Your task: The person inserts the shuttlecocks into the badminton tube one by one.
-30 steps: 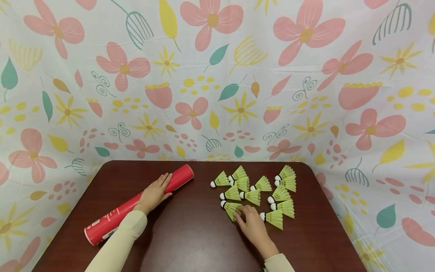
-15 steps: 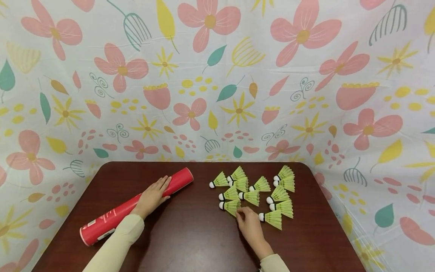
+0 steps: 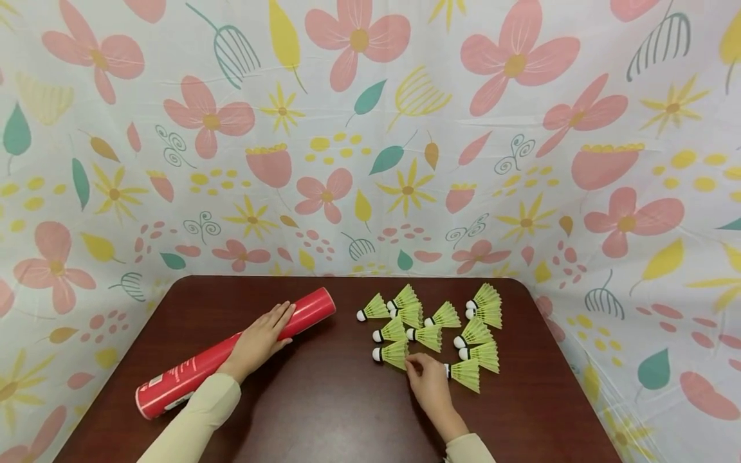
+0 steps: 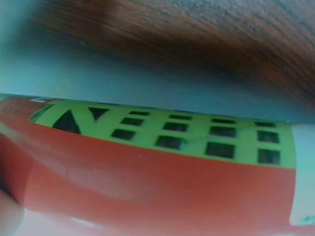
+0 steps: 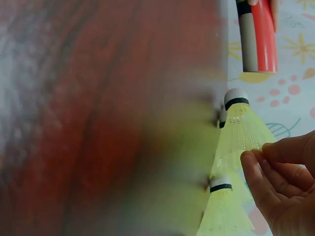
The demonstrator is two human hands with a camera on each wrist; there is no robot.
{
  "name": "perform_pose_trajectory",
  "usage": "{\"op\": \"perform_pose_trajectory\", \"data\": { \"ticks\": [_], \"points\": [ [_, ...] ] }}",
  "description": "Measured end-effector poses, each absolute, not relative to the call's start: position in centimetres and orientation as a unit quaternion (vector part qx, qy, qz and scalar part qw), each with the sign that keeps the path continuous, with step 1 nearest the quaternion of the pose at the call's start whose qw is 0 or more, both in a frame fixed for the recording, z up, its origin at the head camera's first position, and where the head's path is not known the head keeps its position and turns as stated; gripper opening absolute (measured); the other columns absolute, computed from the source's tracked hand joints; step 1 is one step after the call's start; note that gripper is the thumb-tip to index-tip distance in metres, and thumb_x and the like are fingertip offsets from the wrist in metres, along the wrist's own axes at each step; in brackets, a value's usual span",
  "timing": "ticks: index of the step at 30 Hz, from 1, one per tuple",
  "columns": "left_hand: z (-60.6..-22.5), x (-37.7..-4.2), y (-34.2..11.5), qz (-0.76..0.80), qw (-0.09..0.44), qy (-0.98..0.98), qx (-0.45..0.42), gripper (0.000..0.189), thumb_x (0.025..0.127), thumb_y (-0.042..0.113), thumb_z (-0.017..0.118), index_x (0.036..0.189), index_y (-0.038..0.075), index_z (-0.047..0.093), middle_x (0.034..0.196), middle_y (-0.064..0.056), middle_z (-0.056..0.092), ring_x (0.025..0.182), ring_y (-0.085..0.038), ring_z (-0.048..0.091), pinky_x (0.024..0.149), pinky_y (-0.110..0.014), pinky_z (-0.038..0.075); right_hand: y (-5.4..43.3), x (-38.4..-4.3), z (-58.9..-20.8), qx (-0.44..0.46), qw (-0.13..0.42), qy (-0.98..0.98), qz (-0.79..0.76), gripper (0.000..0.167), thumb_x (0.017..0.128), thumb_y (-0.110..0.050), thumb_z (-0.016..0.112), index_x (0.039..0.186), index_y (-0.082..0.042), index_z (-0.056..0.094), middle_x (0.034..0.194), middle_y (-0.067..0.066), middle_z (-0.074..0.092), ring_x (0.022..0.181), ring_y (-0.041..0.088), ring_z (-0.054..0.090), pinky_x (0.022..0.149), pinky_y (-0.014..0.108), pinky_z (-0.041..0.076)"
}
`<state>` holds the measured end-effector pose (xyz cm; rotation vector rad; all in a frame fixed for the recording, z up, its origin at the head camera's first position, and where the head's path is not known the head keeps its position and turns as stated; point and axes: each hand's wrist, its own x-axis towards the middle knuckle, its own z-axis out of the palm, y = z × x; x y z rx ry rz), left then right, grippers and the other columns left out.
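A red shuttlecock tube (image 3: 199, 370) lies slantwise on the left of the dark wooden table. My left hand (image 3: 257, 339) rests on its upper half, fingers stretched along it and thumb out on the near side. The left wrist view looks closely at the tube's red wall with a green and black printed band (image 4: 172, 132). My right hand (image 3: 429, 386) pinches the skirt edge of a yellow shuttlecock (image 3: 392, 354) between thumb and index finger. Its white cork (image 5: 237, 95) points away from the hand in the right wrist view.
Several more yellow shuttlecocks lie on their sides around it, one (image 3: 465, 374) just right of the hand and others (image 3: 486, 305) toward the far right. The table (image 3: 324, 411) ends at the back against a flower-patterned cloth (image 3: 370, 161).
My right fingertips have closed on the skirt of the near shuttlecock, which has swung to lie more level. The tube's far end has shifted slightly right under my left hand.
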<state>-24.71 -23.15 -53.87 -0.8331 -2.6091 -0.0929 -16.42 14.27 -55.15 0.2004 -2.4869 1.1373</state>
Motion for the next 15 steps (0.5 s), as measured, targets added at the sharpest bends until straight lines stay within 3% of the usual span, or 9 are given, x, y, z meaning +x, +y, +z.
{"op": "perform_pose_trajectory", "data": {
  "ticks": [15],
  "points": [
    [-52.7,-22.9,-21.9,-0.055,0.234,-0.907,-0.346,0.084,0.076,0.029,0.082,0.145,0.005,0.041,0.144,-0.016,0.046,0.129,-0.032,0.048,0.102,-0.045,0.043,15.8,-17.2,-53.1,0.089,0.213,-0.886,0.402,0.009,0.083,0.004,0.071,0.089,-0.001,0.073,0.08,0.008,0.07,0.063,0.015,0.065,0.053,0.022,0.052]
  ]
}}
